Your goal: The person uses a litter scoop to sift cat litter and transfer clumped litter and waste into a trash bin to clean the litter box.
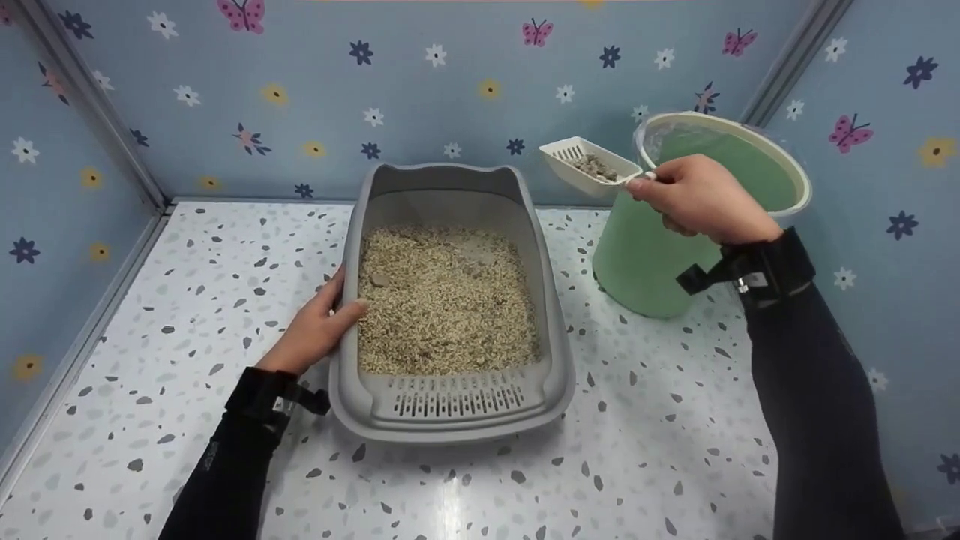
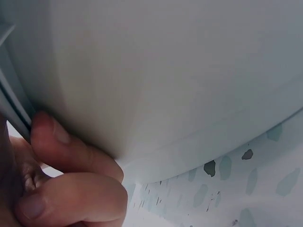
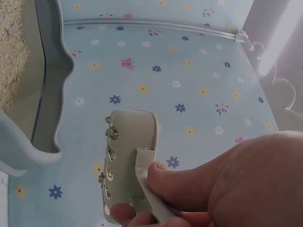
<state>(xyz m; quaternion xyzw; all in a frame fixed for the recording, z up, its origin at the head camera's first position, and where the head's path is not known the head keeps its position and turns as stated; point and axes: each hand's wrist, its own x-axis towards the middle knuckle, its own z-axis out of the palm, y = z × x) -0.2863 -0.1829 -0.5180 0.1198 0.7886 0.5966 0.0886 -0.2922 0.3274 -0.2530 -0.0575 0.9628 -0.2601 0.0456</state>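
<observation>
My right hand (image 1: 701, 193) grips the handle of a cream slotted litter scoop (image 1: 577, 169), raised between the litter box and the bin. Greyish clumps (image 1: 596, 168) lie in the scoop; in the right wrist view, bits of litter (image 3: 112, 133) poke through its slots. My left hand (image 1: 315, 326) holds the left rim of a grey litter box (image 1: 559, 352), thumb over the edge and fingers (image 2: 85, 194) curled beneath it against the outer wall. Beige litter (image 1: 450, 307) covers the box's floor, with a darker clump near the left side.
A green bin (image 1: 637, 262) with a cream rim and clear liner stands right of the box, partly behind my right hand. Blue flowered panels (image 1: 435, 97) close off the back and both sides. The floor (image 1: 637, 450) is white with grey speckles.
</observation>
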